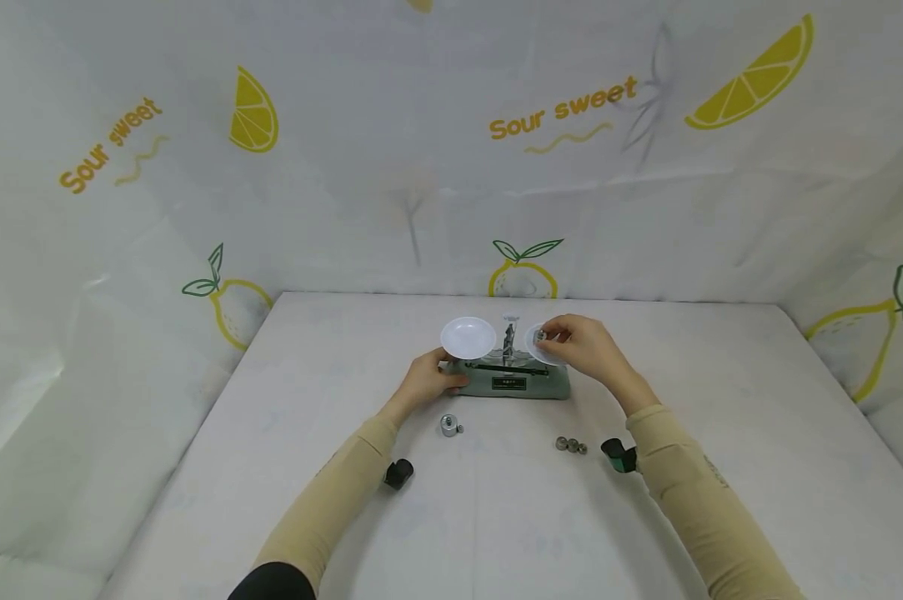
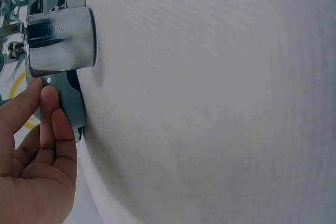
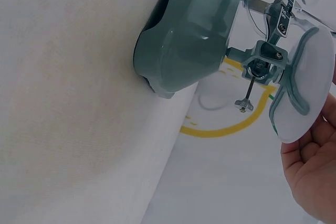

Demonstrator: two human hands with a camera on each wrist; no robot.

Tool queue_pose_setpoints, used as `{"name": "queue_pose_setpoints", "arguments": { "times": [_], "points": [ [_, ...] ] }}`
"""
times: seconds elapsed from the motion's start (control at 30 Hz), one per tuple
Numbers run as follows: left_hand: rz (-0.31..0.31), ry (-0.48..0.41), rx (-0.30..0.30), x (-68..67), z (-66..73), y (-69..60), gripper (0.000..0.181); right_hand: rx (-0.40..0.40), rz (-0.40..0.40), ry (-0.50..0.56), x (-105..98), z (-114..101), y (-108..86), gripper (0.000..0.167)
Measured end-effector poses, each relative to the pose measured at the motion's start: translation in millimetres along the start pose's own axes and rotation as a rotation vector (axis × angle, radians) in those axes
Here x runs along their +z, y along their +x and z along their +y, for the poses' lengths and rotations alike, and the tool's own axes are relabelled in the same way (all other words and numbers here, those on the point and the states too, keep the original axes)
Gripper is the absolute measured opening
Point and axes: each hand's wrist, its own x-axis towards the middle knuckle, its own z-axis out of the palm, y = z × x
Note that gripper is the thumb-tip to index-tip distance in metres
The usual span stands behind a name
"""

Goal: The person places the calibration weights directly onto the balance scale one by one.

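Observation:
A green balance scale (image 1: pixel 489 386) with two white pans stands toward the back of the table. At its left end, below the left pan (image 1: pixel 469 337), my left hand (image 1: pixel 424 382) grips the base; the left wrist view shows the bent fingers of that hand (image 2: pixel 39 166) at the base's edge. My right hand (image 1: pixel 589 348) pinches a small metal weight (image 1: pixel 540 336) over the right pan (image 1: pixel 531 347). In the right wrist view, the right hand (image 3: pixel 315 169) is partly behind that pan (image 3: pixel 312 72), which hides the weight.
A larger shiny weight (image 1: pixel 448 426) stands in front of the scale's left side, a small one (image 1: pixel 460 429) beside it. Three small weights (image 1: pixel 573 446) sit in a row nearer the right forearm. Behind the table (image 1: pixel 271 517) hangs a lemon-print cloth (image 1: pixel 361 167).

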Motion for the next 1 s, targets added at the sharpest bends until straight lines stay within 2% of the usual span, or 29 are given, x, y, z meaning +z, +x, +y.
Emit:
{"name": "queue_pose_setpoints", "arguments": {
  "times": [0.2,0.53,1.0],
  "points": [
    [-0.006,0.007,0.003,0.2,-1.0,0.4,0.048,-0.034,0.009,-0.028,0,1,0.4,0.029],
    [-0.015,-0.004,-0.014,0.3,-1.4,0.3,0.050,-0.031,0.003,-0.055,-1,3,-0.6,0.029],
    [-0.032,-0.002,-0.011,0.4,-4.0,0.7,0.050,-0.094,0.061,-0.070,-14,0,-18.5,0.025]
  ]
}}
